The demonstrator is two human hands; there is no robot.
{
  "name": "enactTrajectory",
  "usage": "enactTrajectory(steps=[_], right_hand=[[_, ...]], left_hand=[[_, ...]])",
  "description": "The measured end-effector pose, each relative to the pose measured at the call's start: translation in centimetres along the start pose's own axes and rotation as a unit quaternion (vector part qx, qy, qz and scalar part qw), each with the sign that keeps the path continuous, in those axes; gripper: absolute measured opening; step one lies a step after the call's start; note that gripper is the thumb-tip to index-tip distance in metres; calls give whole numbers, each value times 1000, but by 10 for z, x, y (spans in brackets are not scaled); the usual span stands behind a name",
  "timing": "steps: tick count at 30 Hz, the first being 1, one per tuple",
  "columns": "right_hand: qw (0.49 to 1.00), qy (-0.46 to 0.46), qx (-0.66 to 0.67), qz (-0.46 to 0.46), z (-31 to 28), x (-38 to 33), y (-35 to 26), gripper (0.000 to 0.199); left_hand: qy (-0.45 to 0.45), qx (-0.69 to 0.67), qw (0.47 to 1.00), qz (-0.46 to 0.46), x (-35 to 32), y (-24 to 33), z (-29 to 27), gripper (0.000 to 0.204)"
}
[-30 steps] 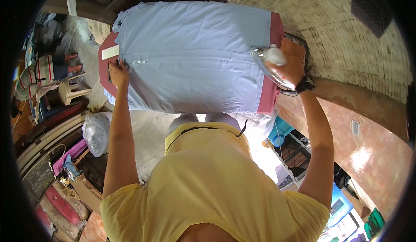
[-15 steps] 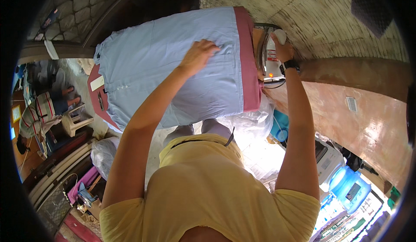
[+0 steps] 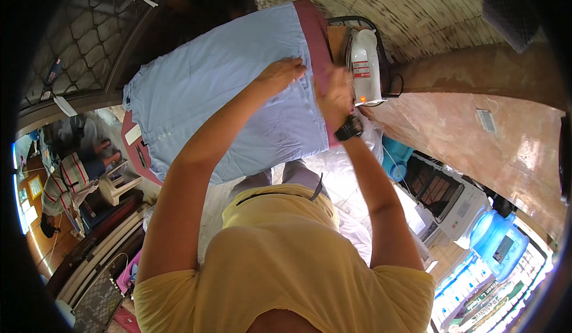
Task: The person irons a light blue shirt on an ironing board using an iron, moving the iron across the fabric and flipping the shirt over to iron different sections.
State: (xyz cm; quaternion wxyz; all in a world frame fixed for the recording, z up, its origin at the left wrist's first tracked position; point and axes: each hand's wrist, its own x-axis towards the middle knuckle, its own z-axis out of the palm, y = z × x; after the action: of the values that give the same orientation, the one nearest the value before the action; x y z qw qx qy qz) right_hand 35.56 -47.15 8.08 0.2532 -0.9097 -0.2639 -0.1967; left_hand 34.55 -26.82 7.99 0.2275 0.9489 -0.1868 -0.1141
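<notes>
A light blue shirt (image 3: 220, 88) lies spread over the maroon-covered ironing board (image 3: 312, 32), its hem running along the board's right end. My left hand (image 3: 282, 74) rests near that hem, its fingers bent and closed on the cloth. Over the right end of the board, my right hand (image 3: 337, 97), blurred by motion, is next to the hem; its fingers cannot be made out. A black watch (image 3: 349, 128) is on that wrist. Just right of this hand stands a white iron (image 3: 366, 64), an orange light glowing on it, apart from my fingers.
A black metal frame (image 3: 381, 47) curves around the iron. The wall (image 3: 476, 124) rises close on the right. Blue water jugs (image 3: 498, 246) stand at the lower right. At the far left are a wooden stool (image 3: 116, 188) and a person (image 3: 65, 178) in a striped top.
My right hand has let go of the iron and moved left to the shirt's hem. My left hand has shifted slightly toward the hem. The view has turned a little.
</notes>
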Motion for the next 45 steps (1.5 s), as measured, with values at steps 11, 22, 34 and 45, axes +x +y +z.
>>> enactTrajectory(steps=[11, 22, 34, 45], right_hand=[[945, -132, 120, 272, 32, -67, -3, 33], [852, -461, 78, 234, -49, -227, 48, 81], [783, -430, 261, 366, -22, -233, 26, 39], [652, -198, 456, 572, -85, -241, -19, 25]], left_hand=[[125, -35, 990, 57, 29, 18, 21, 29], [494, 25, 778, -387, -328, 39, 101, 25], [524, -561, 440, -466, -583, -27, 260, 56], [459, -269, 685, -498, -572, 15, 237, 40]])
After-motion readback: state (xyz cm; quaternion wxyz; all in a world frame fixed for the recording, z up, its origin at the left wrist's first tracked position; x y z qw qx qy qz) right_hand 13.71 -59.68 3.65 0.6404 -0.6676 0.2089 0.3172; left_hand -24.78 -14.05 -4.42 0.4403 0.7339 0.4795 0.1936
